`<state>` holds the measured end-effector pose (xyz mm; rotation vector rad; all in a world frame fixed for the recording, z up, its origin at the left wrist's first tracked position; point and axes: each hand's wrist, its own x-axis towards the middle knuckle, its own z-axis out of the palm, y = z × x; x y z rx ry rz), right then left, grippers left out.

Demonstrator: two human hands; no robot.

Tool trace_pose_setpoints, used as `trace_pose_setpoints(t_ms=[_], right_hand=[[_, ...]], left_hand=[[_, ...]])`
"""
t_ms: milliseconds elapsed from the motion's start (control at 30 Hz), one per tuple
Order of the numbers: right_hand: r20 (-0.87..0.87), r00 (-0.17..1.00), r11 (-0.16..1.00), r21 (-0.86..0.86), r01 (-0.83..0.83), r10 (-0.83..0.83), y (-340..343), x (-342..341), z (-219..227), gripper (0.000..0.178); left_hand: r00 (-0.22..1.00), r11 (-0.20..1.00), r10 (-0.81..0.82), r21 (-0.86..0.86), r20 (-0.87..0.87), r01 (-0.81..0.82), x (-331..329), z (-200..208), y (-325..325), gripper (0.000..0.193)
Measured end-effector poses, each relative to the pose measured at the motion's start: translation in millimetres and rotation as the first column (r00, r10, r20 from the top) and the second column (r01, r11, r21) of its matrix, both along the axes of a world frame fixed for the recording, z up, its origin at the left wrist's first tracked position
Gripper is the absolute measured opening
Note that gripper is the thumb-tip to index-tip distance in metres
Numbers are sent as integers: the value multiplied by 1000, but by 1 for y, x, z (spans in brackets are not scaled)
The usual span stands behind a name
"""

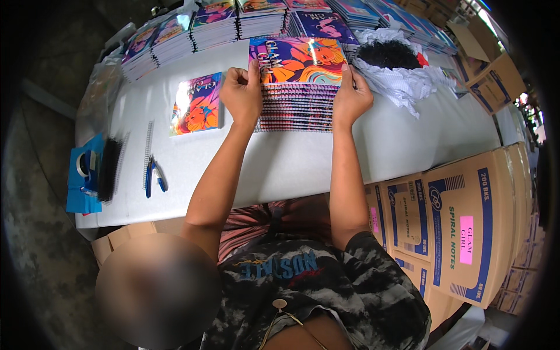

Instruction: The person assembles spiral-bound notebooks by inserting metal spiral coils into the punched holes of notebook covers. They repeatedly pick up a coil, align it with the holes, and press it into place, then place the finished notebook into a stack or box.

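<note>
In front of me a stack of spiral notebooks (297,108) stands on the white-covered table, its wire spines facing me. The uppermost notebook (303,61) has a glossy orange and purple illustrated cover. My left hand (242,96) closes on the left side of the notebooks, its thumb along the cover's edge. On the opposite side my right hand (353,96) grips the right edge in the same way. How many notebooks lie between my fingers is hidden. Left of the stack, a single notebook (196,105) with a similar cover lies flat.
Tall notebook piles (265,26) line the table's far side. Black wiry material (389,55) rests on crumpled white paper (396,87). Blue-handled pliers (149,178), a loose wire coil (147,140) and a blue tape holder (84,166) lie at left. Cardboard boxes (458,233) stand at right.
</note>
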<state>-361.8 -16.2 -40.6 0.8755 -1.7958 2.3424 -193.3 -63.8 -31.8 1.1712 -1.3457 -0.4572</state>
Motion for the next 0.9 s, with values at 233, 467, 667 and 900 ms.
trace_pose_setpoints(t_ms=[233, 467, 667, 900], right_hand=[[-129, 990, 998, 21, -61, 64, 13, -4, -6, 28], [-595, 797, 946, -184, -267, 109, 54, 103, -12, 38], [265, 473, 512, -100, -853, 840, 64, 162, -23, 37], [217, 286, 293, 2, -956, 933, 88, 137, -18, 15]], left_hand=[[591, 959, -282, 215, 756, 183, 145, -35, -38, 51], [514, 986, -97, 11, 852, 166, 207, -61, 16, 20], [841, 811, -510, 428, 182, 399, 246, 58, 93, 26], [821, 767, -515, 294, -247, 570, 231, 10, 117, 26]])
